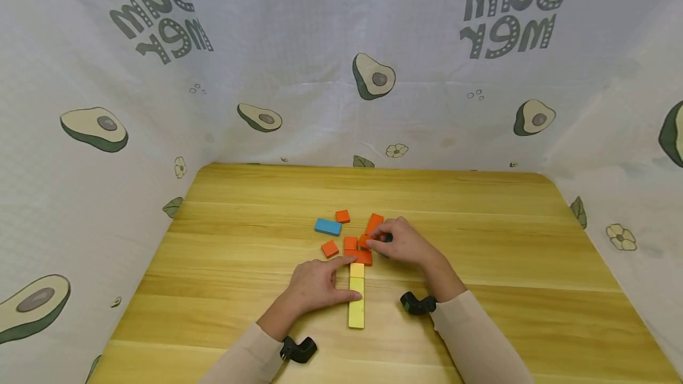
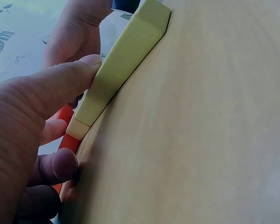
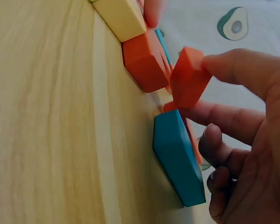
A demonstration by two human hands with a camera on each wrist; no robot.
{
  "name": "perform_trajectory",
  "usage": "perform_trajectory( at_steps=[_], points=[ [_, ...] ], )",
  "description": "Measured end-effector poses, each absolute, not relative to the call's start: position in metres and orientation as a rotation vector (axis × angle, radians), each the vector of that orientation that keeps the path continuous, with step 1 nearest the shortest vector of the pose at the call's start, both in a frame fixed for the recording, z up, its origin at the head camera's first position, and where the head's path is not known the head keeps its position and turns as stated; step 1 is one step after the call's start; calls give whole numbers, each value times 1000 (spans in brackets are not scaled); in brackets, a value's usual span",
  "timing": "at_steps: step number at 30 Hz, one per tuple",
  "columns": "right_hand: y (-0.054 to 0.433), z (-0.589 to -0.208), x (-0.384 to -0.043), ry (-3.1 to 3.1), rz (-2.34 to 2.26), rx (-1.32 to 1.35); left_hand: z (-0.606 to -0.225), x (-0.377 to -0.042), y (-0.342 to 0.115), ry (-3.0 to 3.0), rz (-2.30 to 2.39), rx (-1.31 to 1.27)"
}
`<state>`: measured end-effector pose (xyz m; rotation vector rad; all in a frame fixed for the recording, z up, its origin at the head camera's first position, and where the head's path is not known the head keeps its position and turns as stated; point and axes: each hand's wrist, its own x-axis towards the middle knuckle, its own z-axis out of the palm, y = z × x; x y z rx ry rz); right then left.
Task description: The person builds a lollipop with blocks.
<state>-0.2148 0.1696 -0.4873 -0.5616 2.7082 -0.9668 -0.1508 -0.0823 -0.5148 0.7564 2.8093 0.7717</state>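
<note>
My right hand (image 1: 408, 242) pinches a small orange block (image 3: 191, 77) between thumb and index finger, tilted just above the other blocks. Close under its fingers lies a blue block (image 3: 170, 154), mostly hidden in the head view. My left hand (image 1: 315, 283) rests its thumb on a long yellow block (image 1: 356, 314), its index fingertip at a long orange block (image 1: 365, 258). Between these two sits a small pale yellow block (image 1: 357, 270), in line with the long yellow one. Another small orange block (image 1: 350, 243) adjoins the long orange one on its far side.
Beyond the hands lie a blue block (image 1: 328, 227), a small orange block (image 1: 342, 216) and an upright-pointing longer orange block (image 1: 376, 221). One more small orange block (image 1: 329, 249) is left of the row. A patterned cloth (image 1: 320, 34) surrounds the wooden table (image 1: 240, 194).
</note>
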Motion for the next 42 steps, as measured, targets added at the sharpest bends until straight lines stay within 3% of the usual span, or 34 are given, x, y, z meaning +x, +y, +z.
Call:
perform_trajectory(
  at_steps=[42],
  points=[
    [163,-500,-212,2866,-852,-573,-515,-151,-81,2813,742,729]
  ],
)
